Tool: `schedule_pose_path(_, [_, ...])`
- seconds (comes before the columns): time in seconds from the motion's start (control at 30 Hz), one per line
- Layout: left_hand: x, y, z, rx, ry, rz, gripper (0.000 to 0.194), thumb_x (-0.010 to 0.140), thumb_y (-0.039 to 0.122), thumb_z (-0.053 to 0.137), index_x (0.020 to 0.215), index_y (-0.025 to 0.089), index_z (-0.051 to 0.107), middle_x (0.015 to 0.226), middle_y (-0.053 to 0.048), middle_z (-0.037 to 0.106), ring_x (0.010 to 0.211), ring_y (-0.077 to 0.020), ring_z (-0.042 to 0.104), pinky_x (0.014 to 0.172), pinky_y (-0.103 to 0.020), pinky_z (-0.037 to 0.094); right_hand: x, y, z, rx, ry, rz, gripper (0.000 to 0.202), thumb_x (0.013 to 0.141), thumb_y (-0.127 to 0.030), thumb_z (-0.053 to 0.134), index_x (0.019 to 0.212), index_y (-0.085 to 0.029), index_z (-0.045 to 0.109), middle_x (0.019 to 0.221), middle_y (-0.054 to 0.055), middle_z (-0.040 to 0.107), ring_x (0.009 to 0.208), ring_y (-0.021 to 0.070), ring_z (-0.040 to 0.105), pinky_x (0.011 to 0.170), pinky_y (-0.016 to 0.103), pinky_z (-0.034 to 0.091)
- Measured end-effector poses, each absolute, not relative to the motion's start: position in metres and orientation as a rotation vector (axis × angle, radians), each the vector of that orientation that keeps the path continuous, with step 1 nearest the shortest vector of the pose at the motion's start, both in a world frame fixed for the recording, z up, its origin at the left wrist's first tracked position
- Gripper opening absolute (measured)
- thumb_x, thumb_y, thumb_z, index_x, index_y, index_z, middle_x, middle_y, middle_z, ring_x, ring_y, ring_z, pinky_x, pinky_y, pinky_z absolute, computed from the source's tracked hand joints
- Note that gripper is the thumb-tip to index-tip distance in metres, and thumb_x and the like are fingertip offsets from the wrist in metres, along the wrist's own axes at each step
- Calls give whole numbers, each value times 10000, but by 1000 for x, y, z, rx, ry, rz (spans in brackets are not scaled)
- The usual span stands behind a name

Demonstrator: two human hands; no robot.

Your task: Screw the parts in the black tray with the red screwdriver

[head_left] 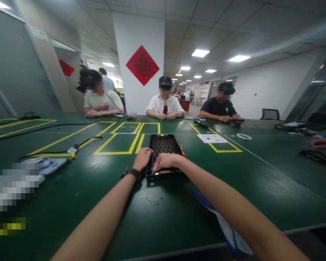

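A black rectangular open tray (167, 143) with a patterned, grid-like inside lies on the green table before me. My left hand (143, 158) holds its left side wall, fingers curled over the rim. My right hand (165, 161) reaches across the tray to its near left corner. Its fingertips are pinched together low inside the tray; whatever is between them is too small to tell. A light strip (161, 172) shows along the tray's near end, below the right hand. Against the tray's right side lies a red and silver thing (182, 150), partly hidden.
Yellow tape outlines (114, 152) mark the green table (97, 195). A white paper sheet (212, 139) and a white ring (243, 136) lie right. Black cables (51, 154) run at left. A blue-edged clear item (225, 224) lies under my right forearm. Several people sit around the table.
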State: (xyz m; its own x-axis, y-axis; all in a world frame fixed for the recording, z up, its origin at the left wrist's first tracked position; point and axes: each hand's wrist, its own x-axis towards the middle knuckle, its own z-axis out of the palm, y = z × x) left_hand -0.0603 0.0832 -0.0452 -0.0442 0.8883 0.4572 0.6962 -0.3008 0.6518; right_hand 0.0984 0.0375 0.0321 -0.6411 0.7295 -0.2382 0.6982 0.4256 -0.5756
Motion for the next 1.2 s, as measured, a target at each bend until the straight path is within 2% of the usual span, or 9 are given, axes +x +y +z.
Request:
schedule_pose_path(0.2, [-59,80,-43,1990,1715,1235,280,750,212,374,768,178,651,846,-54,606,930,-203,509,837,-326,392,131,58,47,-1683,-2301,572,228,729,-317,598,877,-178,701,886,46,685,827,153,611,691,194,428])
schedule_pose_path(0.33, [-56,77,-42,1976,1776,1249,277,762,242,381,759,188,653,835,-57,592,918,-210,502,830,-334,392,173,71,41,-2006,-2077,322,320,755,-265,553,1001,-79,639,1060,218,602,983,284,573,755,328,425])
schedule_pose_path(0.43, [-54,77,-42,1974,1784,1232,286,772,255,377,765,189,655,816,-59,584,896,-208,505,824,-337,398,196,75,29,-2125,-2001,298,361,741,-333,565,987,-76,629,1082,241,579,1001,317,562,745,363,429])
schedule_pose_path(0.53, [-56,76,-42,1953,1743,1187,271,756,242,404,833,184,657,854,-58,586,911,-203,509,844,-335,399,205,79,22,-2147,-1983,379,390,737,-419,548,914,-83,637,1012,210,612,916,273,598,681,306,443])
schedule_pose_path(0.6, [-58,73,-41,1945,1690,1170,279,731,223,436,913,184,644,925,-57,582,918,-191,513,862,-324,398,207,82,21,-2150,-1980,506,378,732,-430,542,806,-73,641,822,169,649,728,215,624,581,259,434])
schedule_pose_path(0.7, [-60,60,-41,1938,1618,1166,352,710,200,460,1032,184,603,998,-58,567,882,-171,529,854,-307,412,210,85,22,-2143,-1957,756,323,723,-387,551,667,-75,614,541,80,595,433,124,518,433,222,364])
schedule_pose_path(0.8, [-59,46,-41,1937,1612,1176,379,705,186,468,1067,181,579,1016,-62,565,894,-175,528,862,-313,413,217,84,24,-2109,-1878,973,275,705,-344,579,615,-85,576,427,34,530,326,79,401,365,200,285])
schedule_pose_path(1.1, [-54,37,-39,1977,1564,1212,323,737,151,430,1018,183,585,1048,-62,575,999,-192,503,915,-343,377,200,72,54,-1484,-1486,1300,274,856,-391,334,733,-161,419,488,-24,488,302,20,207,317,152,168])
schedule_pose_path(1.2, [-52,32,-32,2022,1527,1314,271,753,178,456,979,184,606,1037,-58,577,1002,-185,503,912,-328,379,161,60,47,-1204,-1425,1323,227,861,-363,322,827,-166,430,569,-27,511,328,18,268,335,142,224])
